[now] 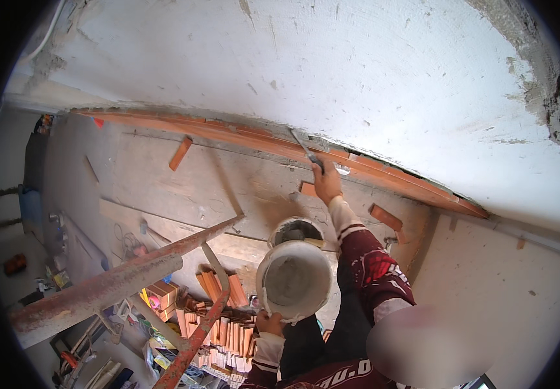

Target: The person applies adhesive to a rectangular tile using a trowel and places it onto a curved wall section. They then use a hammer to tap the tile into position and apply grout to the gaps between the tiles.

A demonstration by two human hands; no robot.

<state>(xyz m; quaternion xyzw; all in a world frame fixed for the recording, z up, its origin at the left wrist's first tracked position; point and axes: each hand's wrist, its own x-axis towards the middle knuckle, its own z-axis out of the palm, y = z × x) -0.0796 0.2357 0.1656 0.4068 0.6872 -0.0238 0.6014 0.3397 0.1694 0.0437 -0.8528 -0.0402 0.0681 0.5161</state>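
My left hand (270, 322) is closed on the rim of a pale bucket (325, 285), its fingers at the lower left edge. Grey wet mortar (288, 279) lies inside the bucket. Up ahead, my right hand (327, 181) grips the dark handle of a thin-bladed trowel (304, 146). The narrow metal blade reaches over the top of a long row of orange bricks (247, 137), at the joint where they meet the whitish wall (332, 71). Rough mortar and dark gaps show along that joint.
A second bucket (279, 232) stands below the held one. Rusty scaffold tubes (118, 279) cross the lower left. Stacked bricks (231, 330) and tools lie beneath them. Loose bricks (180, 153) rest on the surface below the row. A blurred patch covers the lower right.
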